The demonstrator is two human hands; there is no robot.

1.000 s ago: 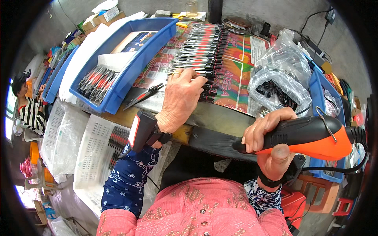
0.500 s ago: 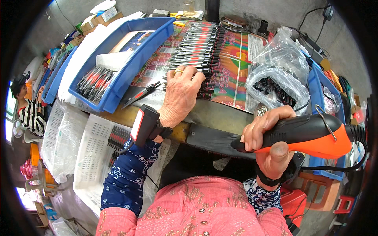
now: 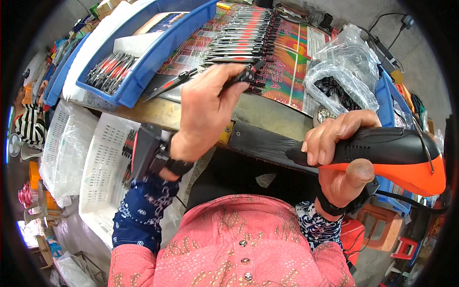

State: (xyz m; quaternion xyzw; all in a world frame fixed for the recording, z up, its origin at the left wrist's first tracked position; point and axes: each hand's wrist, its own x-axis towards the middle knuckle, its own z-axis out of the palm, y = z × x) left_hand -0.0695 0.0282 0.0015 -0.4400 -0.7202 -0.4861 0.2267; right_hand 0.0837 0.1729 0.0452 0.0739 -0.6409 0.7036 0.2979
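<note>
My left hand [image 3: 208,107] is raised over the table's near edge, thumb and fingers pinched on a slim black pen-like tool [image 3: 252,72]; most of it is hidden. Beyond it lies a long row of slim silver, red and black pen-like tools [image 3: 246,34], side by side. Another loose pen-like tool [image 3: 167,87] rests left of that hand. In my right hand [image 3: 337,143] is a black and orange electric screwdriver [image 3: 392,155], held nearly level with its narrow black end pointing left. A small round dish of metal bits [image 3: 325,114] stands just behind that hand.
A blue tray [image 3: 131,98] with a heap of the tools stands on the left. At right is a clear bag [image 3: 361,83] with black parts, beside another blue bin [image 3: 385,93]. A white basket [image 3: 95,184] sits below the table edge. A person in stripes [image 3: 32,124] is far left.
My left hand has lifted from the row and come nearer with a pen-like tool in its fingers. The screwdriver has shifted slightly right, and the whole view has moved a little.
</note>
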